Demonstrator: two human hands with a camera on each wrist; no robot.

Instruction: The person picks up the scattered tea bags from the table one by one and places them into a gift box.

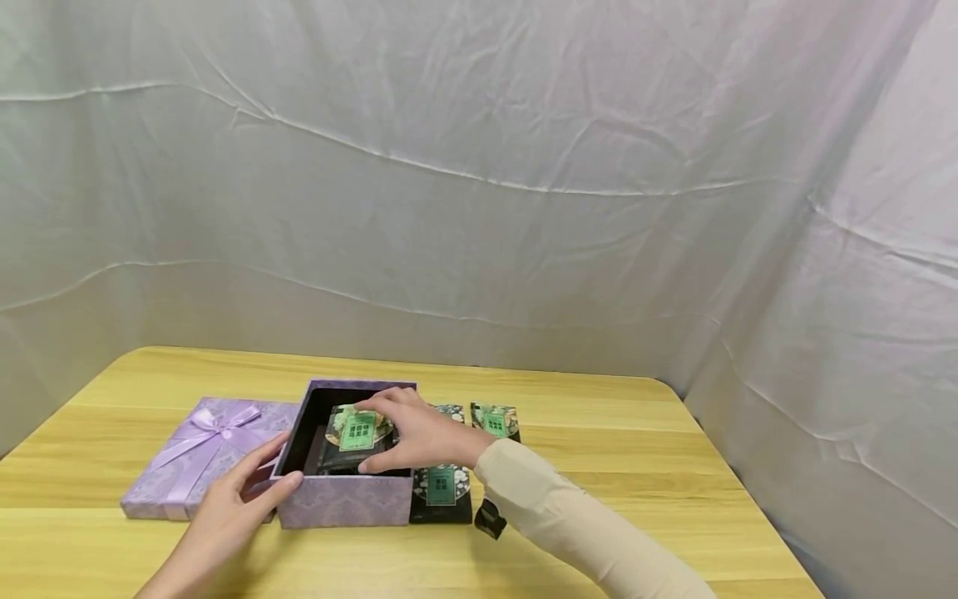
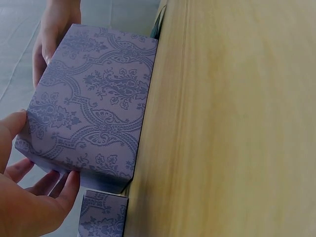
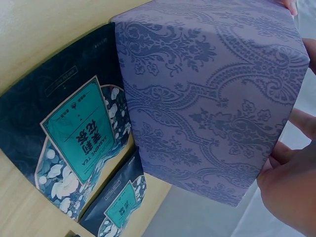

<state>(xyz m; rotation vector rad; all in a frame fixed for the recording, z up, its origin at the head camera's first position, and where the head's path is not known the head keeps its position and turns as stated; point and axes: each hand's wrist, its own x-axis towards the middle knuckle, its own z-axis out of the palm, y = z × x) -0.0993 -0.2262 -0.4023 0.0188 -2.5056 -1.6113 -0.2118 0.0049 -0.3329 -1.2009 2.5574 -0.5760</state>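
Note:
A purple patterned gift box (image 1: 344,503) stands without its lid, its dark inside facing up. My left hand (image 1: 232,499) holds the box's near left corner, thumb at the rim and fingers along the left side; the left wrist view shows these fingers (image 2: 66,190) on the box. Over the box, my right hand (image 1: 422,437) grips a black tea pouch (image 1: 358,434) with a green label, thumb at its near edge and fingers at its far edge. The pouch is in the box opening; whether it touches the bottom is hidden. The right wrist view hides it behind the box wall.
Left of the box lies its purple lid (image 1: 217,445) with a ribbon bow. Jasmine tea pouches (image 3: 79,133) lie against the box's right side. Farther right are another green-labelled pouch (image 1: 496,422) and a small black item (image 1: 490,520), partly covered by my sleeve.

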